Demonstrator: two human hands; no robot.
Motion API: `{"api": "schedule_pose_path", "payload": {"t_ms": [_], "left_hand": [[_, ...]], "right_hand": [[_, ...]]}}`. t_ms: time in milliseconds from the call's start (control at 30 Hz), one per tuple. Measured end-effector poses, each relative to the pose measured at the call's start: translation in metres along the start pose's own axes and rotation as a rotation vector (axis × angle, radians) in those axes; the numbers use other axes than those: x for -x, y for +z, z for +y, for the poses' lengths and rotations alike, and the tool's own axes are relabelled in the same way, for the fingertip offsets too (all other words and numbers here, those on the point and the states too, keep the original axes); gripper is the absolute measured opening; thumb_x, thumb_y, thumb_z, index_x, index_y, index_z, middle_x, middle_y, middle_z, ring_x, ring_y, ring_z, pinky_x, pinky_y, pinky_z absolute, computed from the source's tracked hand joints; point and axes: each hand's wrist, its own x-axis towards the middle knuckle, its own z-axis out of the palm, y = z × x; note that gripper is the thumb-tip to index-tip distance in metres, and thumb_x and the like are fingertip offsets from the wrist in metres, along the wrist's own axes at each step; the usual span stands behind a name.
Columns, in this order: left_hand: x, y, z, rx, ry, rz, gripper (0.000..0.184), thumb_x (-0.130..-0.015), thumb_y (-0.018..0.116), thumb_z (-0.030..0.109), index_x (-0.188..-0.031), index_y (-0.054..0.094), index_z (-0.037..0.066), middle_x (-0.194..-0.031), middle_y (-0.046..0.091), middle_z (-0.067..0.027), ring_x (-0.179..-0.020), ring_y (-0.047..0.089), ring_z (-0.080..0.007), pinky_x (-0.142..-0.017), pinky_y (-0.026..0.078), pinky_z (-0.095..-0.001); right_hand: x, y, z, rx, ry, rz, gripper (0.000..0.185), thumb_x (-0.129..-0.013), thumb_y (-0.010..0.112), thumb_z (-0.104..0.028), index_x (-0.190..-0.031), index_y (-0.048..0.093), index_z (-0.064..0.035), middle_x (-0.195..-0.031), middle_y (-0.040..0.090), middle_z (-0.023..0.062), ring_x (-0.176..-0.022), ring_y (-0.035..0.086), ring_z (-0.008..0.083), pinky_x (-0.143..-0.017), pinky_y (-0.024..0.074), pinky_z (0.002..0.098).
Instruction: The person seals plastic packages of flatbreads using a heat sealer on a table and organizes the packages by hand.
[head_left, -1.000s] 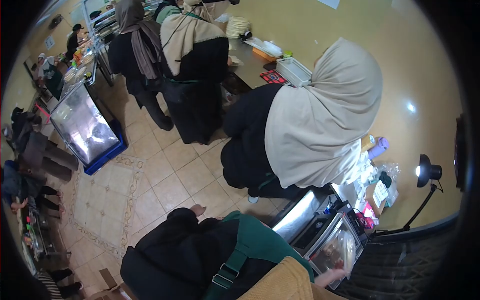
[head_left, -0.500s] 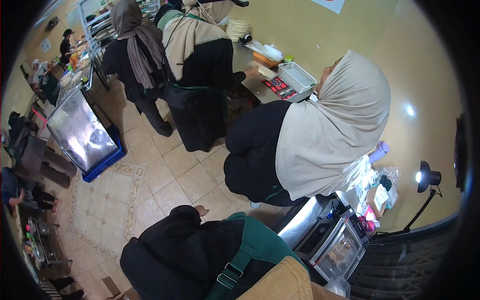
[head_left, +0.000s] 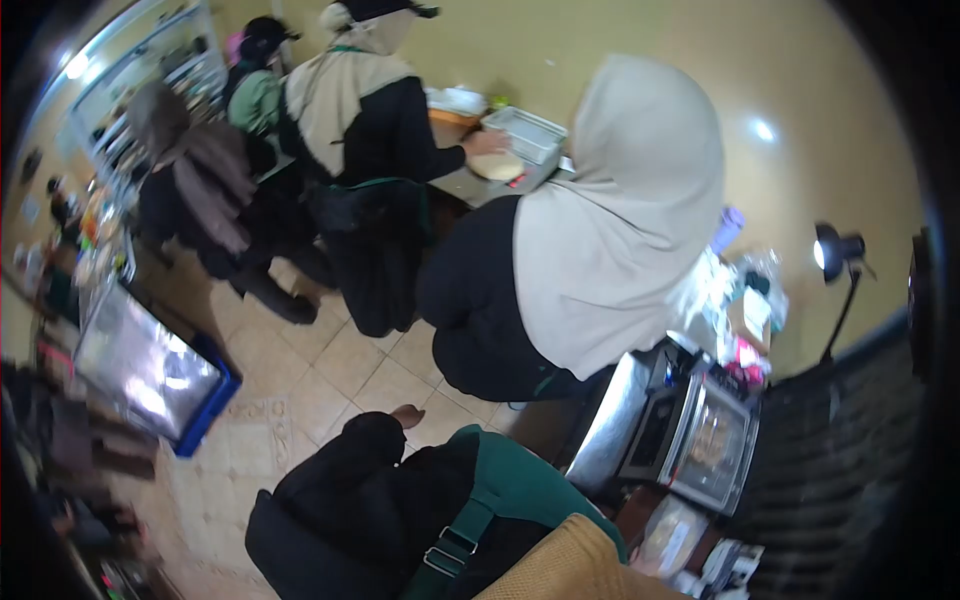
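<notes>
My left hand (head_left: 408, 415) shows past the cuff of my black sleeve (head_left: 350, 460), low over the tiled floor. It looks loosely open, with no object seen in it; part of it is hidden by the sleeve. My right hand is not visible. At the bottom right, close to my green apron (head_left: 530, 475), lies a clear plastic package (head_left: 670, 535) with pale contents. Just beyond it stands a countertop oven (head_left: 705, 445) with a glass door and browned food behind it.
A person in a light headscarf (head_left: 620, 220) stands ahead. Past them, a co-worker's hand (head_left: 487, 143) touches a round flat dough (head_left: 496, 166) near a white basket (head_left: 525, 133). A foil-covered box with a blue base (head_left: 210, 405) stands left. A lamp (head_left: 838, 250) is right.
My view has shifted, so the oven and plastic package show more fully. The co-worker's hand is now over the round dough. My left hand has barely moved.
</notes>
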Motion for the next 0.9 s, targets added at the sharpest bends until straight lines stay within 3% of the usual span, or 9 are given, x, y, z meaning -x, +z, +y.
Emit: {"api": "schedule_pose_path", "payload": {"t_ms": [200,367,433,600,667,733,767,833,900], "left_hand": [[-0.012,0.006,0.021,-0.032,0.242,-0.087,0.054,-0.097,0.033,0.039,-0.090,0.067,-0.002,-0.082,0.066,-0.0240,-0.084,0.064,-0.0361,-0.082,0.047,-0.0472],[-0.016,0.013,0.026,-0.216,0.234,-0.320,0.047,-0.097,0.038,0.036,-0.094,0.065,-0.002,-0.084,0.066,-0.0215,-0.085,0.063,-0.0312,-0.081,0.047,-0.0430],[-0.020,0.012,0.040,-0.295,0.234,-0.387,0.044,-0.097,0.040,0.035,-0.096,0.064,-0.002,-0.085,0.066,-0.0204,-0.086,0.063,-0.0292,-0.081,0.047,-0.0413],[-0.026,0.013,0.100,-0.476,0.300,-0.515,0.039,-0.097,0.046,0.032,-0.100,0.063,-0.002,-0.088,0.066,-0.0179,-0.087,0.063,-0.0242,-0.079,0.048,-0.0370],[-0.033,0.025,0.129,-0.539,0.378,-0.570,0.036,-0.097,0.048,0.031,-0.102,0.062,-0.002,-0.089,0.066,-0.0169,-0.087,0.062,-0.0222,-0.079,0.048,-0.0353],[-0.039,0.047,0.163,-0.584,0.484,-0.643,0.035,-0.096,0.050,0.030,-0.104,0.061,-0.002,-0.090,0.066,-0.0159,-0.088,0.062,-0.0202,-0.078,0.048,-0.0336],[-0.042,0.063,0.185,-0.590,0.550,-0.681,0.034,-0.096,0.051,0.029,-0.105,0.061,-0.002,-0.090,0.066,-0.0154,-0.088,0.062,-0.0192,-0.078,0.048,-0.0328],[-0.023,0.091,0.250,-0.521,0.704,-0.732,0.033,-0.096,0.053,0.028,-0.107,0.060,-0.002,-0.091,0.066,-0.0144,-0.088,0.062,-0.0172,-0.078,0.048,-0.0311],[0.052,0.101,0.342,-0.413,0.909,-0.681,0.034,-0.097,0.052,0.029,-0.109,0.059,-0.002,-0.095,0.065,-0.0149,-0.090,0.062,-0.0187,-0.078,0.048,-0.0318]], "right_hand": [[0.024,-0.065,0.090,-0.348,0.455,0.122,0.038,-0.095,0.044,-0.036,-0.112,0.056,-0.0034,-0.091,0.063,0.0111,-0.064,0.059,0.0222,-0.056,0.0503,0.0317],[-0.080,-0.154,0.319,-0.266,0.670,0.001,0.027,-0.093,0.050,-0.032,-0.093,0.061,-0.0080,-0.084,0.065,0.0057,-0.068,0.059,0.0203,-0.057,0.0462,0.0309],[-0.020,-0.103,0.221,-0.418,0.719,0.242,0.020,-0.092,0.053,-0.026,-0.089,0.060,-0.0076,-0.078,0.064,0.0063,-0.060,0.057,0.0208,-0.052,0.0460,0.0316],[-0.039,-0.090,0.191,-0.306,0.794,0.594,0.013,-0.088,0.055,-0.019,-0.084,0.057,-0.0064,-0.067,0.059,0.0066,-0.049,0.054,0.0186,-0.042,0.0476,0.0333],[-0.065,-0.085,0.191,-0.271,0.392,0.435,0.015,-0.087,0.061,-0.021,-0.094,0.064,-0.0074,-0.070,0.060,0.0044,-0.046,0.051,0.0138,-0.035,0.0384,0.0283],[-0.081,-0.086,0.155,-0.053,0.130,0.419,0.019,-0.090,0.055,-0.019,-0.096,0.064,-0.0039,-0.067,0.058,0.0050,-0.047,0.052,0.0136,-0.038,0.0388,0.0298],[-0.102,-0.095,0.156,0.363,-0.081,0.453,0.022,-0.090,0.052,-0.022,-0.094,0.063,-0.0028,-0.066,0.057,0.0054,-0.052,0.055,0.0142,-0.044,0.0419,0.0310],[-0.119,-0.108,0.122,0.428,-0.093,0.347,0.023,-0.091,0.052,-0.023,-0.085,0.059,-0.0023,-0.066,0.056,0.0045,-0.061,0.057,0.0130,-0.054,0.0453,0.0297],[-0.112,-0.114,0.044,0.320,-0.122,0.168,0.027,-0.090,0.054,-0.024,-0.090,0.063,0.0009,-0.079,0.065,0.0167,-0.078,0.064,0.0253,-0.072,0.0487,0.0367]]}}
